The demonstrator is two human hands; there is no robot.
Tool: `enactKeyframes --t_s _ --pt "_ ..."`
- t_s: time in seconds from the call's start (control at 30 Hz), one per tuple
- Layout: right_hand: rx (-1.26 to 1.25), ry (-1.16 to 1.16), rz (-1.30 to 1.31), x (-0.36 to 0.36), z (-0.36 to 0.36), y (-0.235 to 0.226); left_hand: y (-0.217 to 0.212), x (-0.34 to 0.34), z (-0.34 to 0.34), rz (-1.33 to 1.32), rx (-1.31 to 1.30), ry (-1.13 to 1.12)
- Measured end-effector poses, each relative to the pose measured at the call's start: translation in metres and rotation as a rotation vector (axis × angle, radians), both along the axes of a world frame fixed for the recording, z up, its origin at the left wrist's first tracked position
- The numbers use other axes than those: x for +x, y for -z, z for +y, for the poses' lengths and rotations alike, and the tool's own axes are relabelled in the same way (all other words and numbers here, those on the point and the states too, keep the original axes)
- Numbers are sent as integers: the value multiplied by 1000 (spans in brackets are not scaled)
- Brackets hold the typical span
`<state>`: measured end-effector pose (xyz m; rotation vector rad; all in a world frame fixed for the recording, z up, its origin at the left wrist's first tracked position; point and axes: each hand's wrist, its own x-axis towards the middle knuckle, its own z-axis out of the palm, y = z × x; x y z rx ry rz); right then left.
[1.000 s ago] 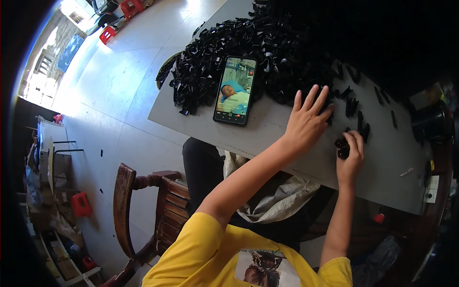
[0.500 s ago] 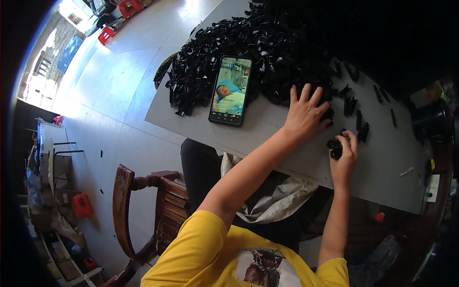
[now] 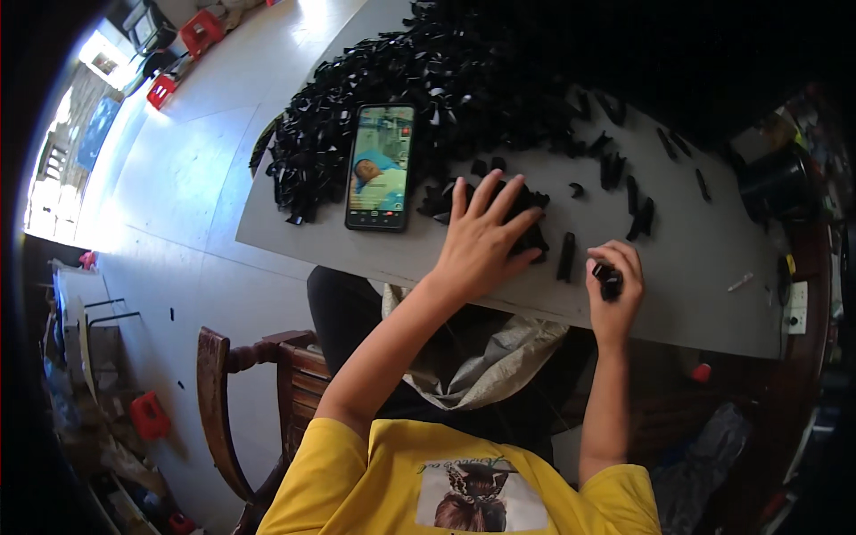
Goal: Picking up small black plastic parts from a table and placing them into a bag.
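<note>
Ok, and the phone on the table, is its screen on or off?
On: the phone's screen is lit, showing a bright coloured picture beside the dark heap of black pieces.

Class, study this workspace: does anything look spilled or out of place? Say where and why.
Two small dark bits lie on the floor, left of the wooden chair. That looks odd beside the black pieces heaped on the table; possibly strays, but too small to identify.

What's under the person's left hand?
On the gray table, small black pieces poke out around the left hand. What lies directly beneath its palm is covered, so I can't tell.
</note>
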<state>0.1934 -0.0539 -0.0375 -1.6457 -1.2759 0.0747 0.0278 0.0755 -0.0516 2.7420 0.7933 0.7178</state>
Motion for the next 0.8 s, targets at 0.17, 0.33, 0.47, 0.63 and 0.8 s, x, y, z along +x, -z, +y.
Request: enactKeyframes --t_s 0.17,0.33,0.47,0.63,0.8 --pt "-117 -67 -34 8 -8 -11 3 2 4 -154 -77 -24" --pt "-203 -200 -44 -1 -5 -9 -15 -4 -5 -431 93 2" --pt "-271 -194 -111 -9 -4 -10 -11 2 -40 -206 -44 159" --pt "-414 -52 -232 -12 -11 -12 4 8 -48 -54 -20 112" --pt "-437 -30 -209 -12 -17 -10 5 5 -49 -38 -38 108"
